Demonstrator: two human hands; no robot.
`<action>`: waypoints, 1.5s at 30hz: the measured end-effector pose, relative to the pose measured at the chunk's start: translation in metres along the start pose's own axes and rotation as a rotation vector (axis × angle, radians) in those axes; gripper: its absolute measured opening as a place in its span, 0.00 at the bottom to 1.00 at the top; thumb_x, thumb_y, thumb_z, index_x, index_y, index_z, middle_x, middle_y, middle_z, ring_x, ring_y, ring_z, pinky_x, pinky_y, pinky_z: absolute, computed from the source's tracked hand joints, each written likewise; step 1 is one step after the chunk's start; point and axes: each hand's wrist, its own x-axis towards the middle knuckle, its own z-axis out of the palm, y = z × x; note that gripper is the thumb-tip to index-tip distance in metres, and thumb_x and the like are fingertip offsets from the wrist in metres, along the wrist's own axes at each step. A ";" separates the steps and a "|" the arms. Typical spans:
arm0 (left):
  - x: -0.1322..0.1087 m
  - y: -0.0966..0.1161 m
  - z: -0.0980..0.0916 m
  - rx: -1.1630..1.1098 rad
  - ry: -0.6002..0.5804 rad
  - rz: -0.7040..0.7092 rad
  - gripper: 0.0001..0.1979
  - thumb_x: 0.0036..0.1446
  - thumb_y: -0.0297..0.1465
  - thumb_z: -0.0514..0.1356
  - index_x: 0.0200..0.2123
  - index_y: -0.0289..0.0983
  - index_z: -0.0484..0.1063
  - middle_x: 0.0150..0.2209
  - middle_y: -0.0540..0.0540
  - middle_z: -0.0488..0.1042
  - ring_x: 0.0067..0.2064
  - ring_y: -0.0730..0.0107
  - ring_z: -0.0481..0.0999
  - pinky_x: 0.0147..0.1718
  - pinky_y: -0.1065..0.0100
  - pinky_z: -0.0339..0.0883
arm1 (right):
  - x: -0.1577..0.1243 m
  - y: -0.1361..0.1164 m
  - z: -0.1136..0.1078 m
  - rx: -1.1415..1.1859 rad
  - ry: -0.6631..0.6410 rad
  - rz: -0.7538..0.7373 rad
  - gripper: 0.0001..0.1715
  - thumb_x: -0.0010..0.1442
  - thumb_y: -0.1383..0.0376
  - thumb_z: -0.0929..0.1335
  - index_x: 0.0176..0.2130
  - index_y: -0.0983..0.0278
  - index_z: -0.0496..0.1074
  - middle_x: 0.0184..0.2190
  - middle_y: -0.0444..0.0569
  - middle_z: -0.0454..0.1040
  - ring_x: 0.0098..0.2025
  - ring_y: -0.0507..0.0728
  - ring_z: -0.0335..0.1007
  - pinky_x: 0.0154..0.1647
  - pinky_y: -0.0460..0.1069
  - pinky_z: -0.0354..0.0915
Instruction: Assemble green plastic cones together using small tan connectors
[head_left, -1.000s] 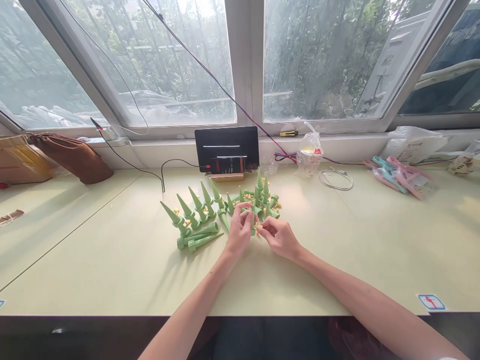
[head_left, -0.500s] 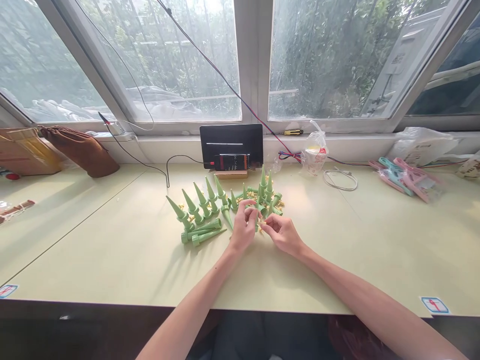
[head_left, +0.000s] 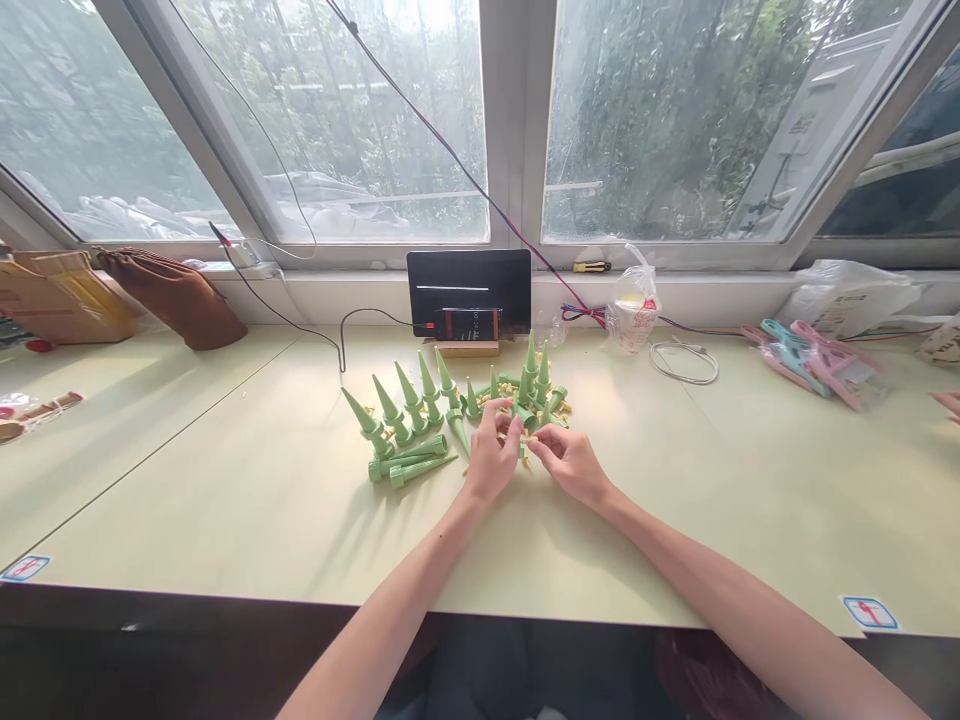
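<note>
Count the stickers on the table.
2: the left sticker and the right sticker, each near the front edge of the table. Others may be hidden.

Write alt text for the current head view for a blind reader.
At a pale table, a person's left hand holds a partly hidden green spike while the right hand pinches a small yellowish piece close beside it. More green spikes, some upright, some lying, spread leftward and beyond; behind them, a phone stands before a dark screen.
</note>
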 end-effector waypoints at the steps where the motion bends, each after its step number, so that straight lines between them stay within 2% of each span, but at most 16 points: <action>1: 0.000 -0.001 0.000 0.023 0.000 0.015 0.12 0.65 0.38 0.55 0.48 0.40 0.62 0.28 0.51 0.70 0.32 0.70 0.73 0.24 0.74 0.63 | 0.000 0.000 0.000 -0.006 0.004 -0.001 0.18 0.62 0.52 0.67 0.31 0.64 0.70 0.21 0.42 0.64 0.22 0.51 0.55 0.24 0.48 0.53; 7: 0.000 -0.003 -0.002 0.230 -0.009 0.125 0.14 0.66 0.38 0.55 0.52 0.41 0.68 0.31 0.50 0.71 0.27 0.74 0.70 0.24 0.73 0.62 | 0.002 0.002 -0.002 -0.041 0.016 -0.009 0.19 0.63 0.51 0.66 0.32 0.64 0.71 0.20 0.42 0.63 0.22 0.52 0.54 0.24 0.48 0.52; 13: -0.005 -0.002 -0.008 0.322 -0.057 0.191 0.12 0.66 0.38 0.56 0.46 0.40 0.75 0.42 0.45 0.77 0.30 0.73 0.72 0.28 0.70 0.67 | 0.004 0.004 -0.003 -0.045 0.007 -0.029 0.20 0.63 0.50 0.65 0.33 0.64 0.72 0.20 0.42 0.63 0.22 0.52 0.54 0.24 0.48 0.53; 16: -0.014 0.000 -0.014 0.377 -0.104 0.193 0.13 0.64 0.39 0.58 0.48 0.40 0.75 0.41 0.44 0.76 0.31 0.71 0.71 0.30 0.69 0.68 | 0.004 0.005 -0.002 -0.049 0.003 -0.045 0.19 0.63 0.51 0.65 0.34 0.63 0.72 0.20 0.43 0.65 0.22 0.52 0.56 0.24 0.48 0.55; 22: -0.028 0.005 -0.022 0.433 -0.183 0.159 0.18 0.61 0.33 0.61 0.55 0.42 0.72 0.43 0.45 0.75 0.31 0.71 0.71 0.37 0.65 0.71 | 0.004 0.008 -0.001 -0.059 -0.004 -0.045 0.21 0.63 0.49 0.66 0.34 0.63 0.73 0.19 0.42 0.64 0.21 0.52 0.56 0.23 0.49 0.55; 32: -0.032 0.002 -0.024 0.485 -0.196 0.099 0.22 0.61 0.32 0.62 0.58 0.40 0.70 0.48 0.42 0.75 0.35 0.66 0.73 0.41 0.61 0.71 | 0.005 0.011 -0.001 -0.064 -0.032 -0.051 0.21 0.63 0.49 0.66 0.35 0.64 0.74 0.18 0.41 0.65 0.21 0.52 0.57 0.24 0.49 0.57; 38: -0.033 0.002 -0.027 0.529 -0.228 0.120 0.21 0.65 0.31 0.57 0.60 0.42 0.68 0.44 0.41 0.75 0.40 0.61 0.76 0.43 0.60 0.70 | 0.005 0.011 0.000 -0.060 -0.029 -0.063 0.20 0.62 0.49 0.66 0.34 0.63 0.73 0.17 0.40 0.64 0.20 0.52 0.56 0.24 0.49 0.56; 43: -0.030 -0.001 -0.027 0.546 -0.202 0.099 0.20 0.65 0.32 0.56 0.60 0.41 0.69 0.44 0.41 0.76 0.38 0.61 0.76 0.42 0.60 0.70 | 0.005 0.008 0.001 -0.048 0.009 -0.032 0.19 0.63 0.50 0.65 0.37 0.63 0.71 0.18 0.41 0.65 0.20 0.53 0.59 0.24 0.49 0.58; 45: -0.027 -0.001 -0.026 0.543 -0.173 0.108 0.19 0.64 0.32 0.57 0.58 0.41 0.70 0.43 0.41 0.76 0.37 0.62 0.76 0.41 0.61 0.70 | 0.005 0.006 0.001 -0.030 0.027 -0.024 0.20 0.64 0.49 0.64 0.35 0.62 0.69 0.18 0.41 0.65 0.20 0.53 0.59 0.23 0.49 0.58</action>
